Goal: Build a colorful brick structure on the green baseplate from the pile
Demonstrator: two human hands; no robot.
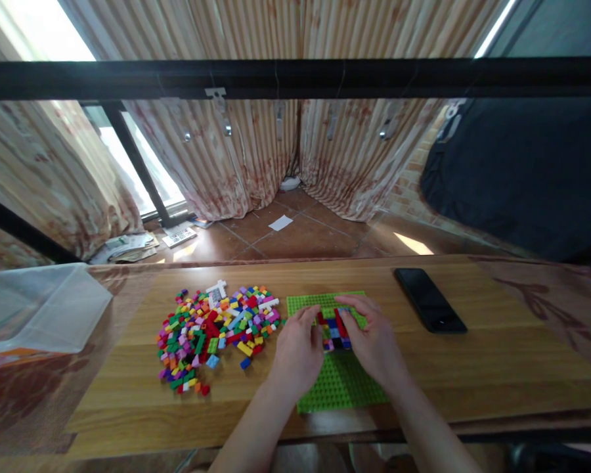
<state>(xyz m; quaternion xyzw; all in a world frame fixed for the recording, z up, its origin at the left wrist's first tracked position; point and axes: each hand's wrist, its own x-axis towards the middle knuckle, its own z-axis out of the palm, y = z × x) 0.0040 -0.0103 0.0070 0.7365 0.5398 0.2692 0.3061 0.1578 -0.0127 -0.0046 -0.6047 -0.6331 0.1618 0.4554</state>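
Observation:
A green studded baseplate (pixel 339 384) lies on the wooden table (pixel 497 355) in front of me. On it stands a small block of stacked bricks (pixel 335 330) in red, blue, black and purple. My left hand (pixel 298 351) rests at the block's left side, fingers curled against it. From the right, my right hand (pixel 372 338) closes its fingers over the block's top and right side. Left of the plate lies a heap of loose coloured bricks (pixel 217 332).
A black phone (pixel 429 300) lies flat to the right of the plate. A clear plastic tub (pixel 34 309) stands at the table's left end. A black bar (pixel 295 77) crosses the view above; curtains and a tiled floor lie beyond the table.

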